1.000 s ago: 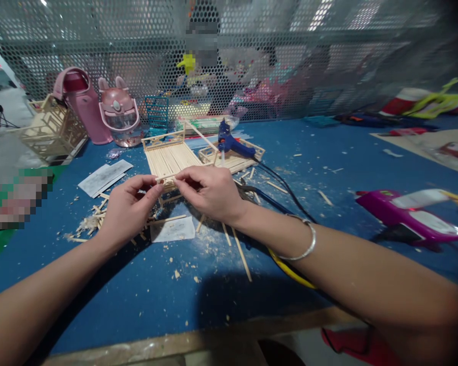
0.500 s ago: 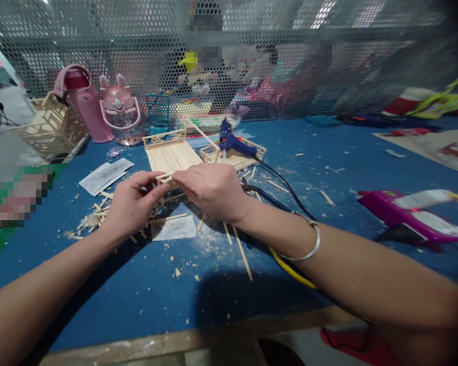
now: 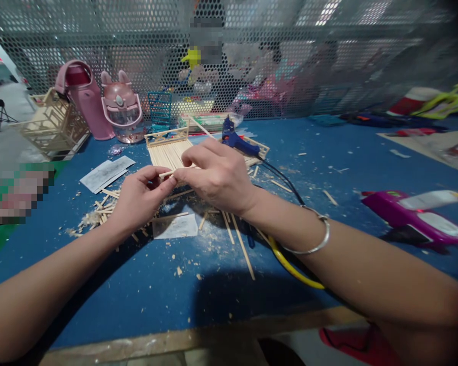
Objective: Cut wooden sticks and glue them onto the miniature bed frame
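Both my hands meet over the blue table [image 3: 328, 168], pinching one thin wooden stick [image 3: 167, 174] between them. My left hand [image 3: 139, 197] grips its left end with thumb and fingers closed. My right hand [image 3: 217, 175] is closed on the other end, with a silver bangle [image 3: 312, 239] on its wrist. Just behind the hands lies a flat panel of glued sticks [image 3: 170, 150] with a small railing. A blue glue gun [image 3: 234, 141] rests on a second stick frame to the right of it.
Loose sticks and wood chips [image 3: 95, 216] litter the table under my hands, with paper slips [image 3: 106, 173] nearby. Pink bottles [image 3: 120, 107], a stick basket [image 3: 49, 124] and a teal rack [image 3: 159, 108] stand before the mesh screen. A purple tool [image 3: 408, 213] lies right; a yellow cable [image 3: 290, 267] runs under my right arm.
Both hands have shifted slightly right and away with the stick still pinched. My right hand has risen and now covers more of the stick panel.
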The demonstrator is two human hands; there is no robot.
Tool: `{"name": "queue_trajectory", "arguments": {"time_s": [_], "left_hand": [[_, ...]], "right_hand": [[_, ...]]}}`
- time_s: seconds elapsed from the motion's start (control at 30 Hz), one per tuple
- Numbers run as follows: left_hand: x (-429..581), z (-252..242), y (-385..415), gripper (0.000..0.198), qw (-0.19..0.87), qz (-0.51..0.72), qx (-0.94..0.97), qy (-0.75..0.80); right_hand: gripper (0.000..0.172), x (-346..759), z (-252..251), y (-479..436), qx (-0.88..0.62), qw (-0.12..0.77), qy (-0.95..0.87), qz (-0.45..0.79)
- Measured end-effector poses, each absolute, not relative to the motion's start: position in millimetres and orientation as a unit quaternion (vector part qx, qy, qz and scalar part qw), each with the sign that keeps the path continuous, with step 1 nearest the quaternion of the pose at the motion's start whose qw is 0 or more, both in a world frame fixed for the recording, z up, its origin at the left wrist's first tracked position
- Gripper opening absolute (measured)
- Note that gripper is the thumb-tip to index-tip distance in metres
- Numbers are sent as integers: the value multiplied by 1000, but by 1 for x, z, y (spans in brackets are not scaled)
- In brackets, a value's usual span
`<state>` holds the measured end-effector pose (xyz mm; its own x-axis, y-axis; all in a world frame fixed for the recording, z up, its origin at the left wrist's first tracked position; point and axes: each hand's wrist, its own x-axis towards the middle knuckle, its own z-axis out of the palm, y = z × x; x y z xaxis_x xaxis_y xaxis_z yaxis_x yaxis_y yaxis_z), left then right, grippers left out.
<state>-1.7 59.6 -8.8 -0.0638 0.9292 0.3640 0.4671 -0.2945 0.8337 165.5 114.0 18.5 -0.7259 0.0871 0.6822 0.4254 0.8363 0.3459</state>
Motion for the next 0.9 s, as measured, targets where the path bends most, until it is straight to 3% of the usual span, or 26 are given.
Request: {"name": "queue_trajectory", "arguments": {"time_s": [0.2,0.3,0.6,0.67,0.8,0.9], "left_hand": [[-1,-11,59,19,216,488,643,549],[1,-10,59,19,213,492,637,554],[-6,-10,57,25,243,475,641,551],[-10,-9,55,31,259,465,646,547],[-16,3,53,43,308,451,639,542],[-20,20,54,55,354,464,614,531]], "right_hand": [[16,164,16,121,-141,386,-905,-114],[25,165,16,124,-131,383,-912,-59],[18,177,40,115,-123,410,-903,-31],[17,179,47,109,-122,344,-931,-3],[18,176,40,104,-145,68,-986,46],[22,170,22,106,-181,29,-982,35]]}}
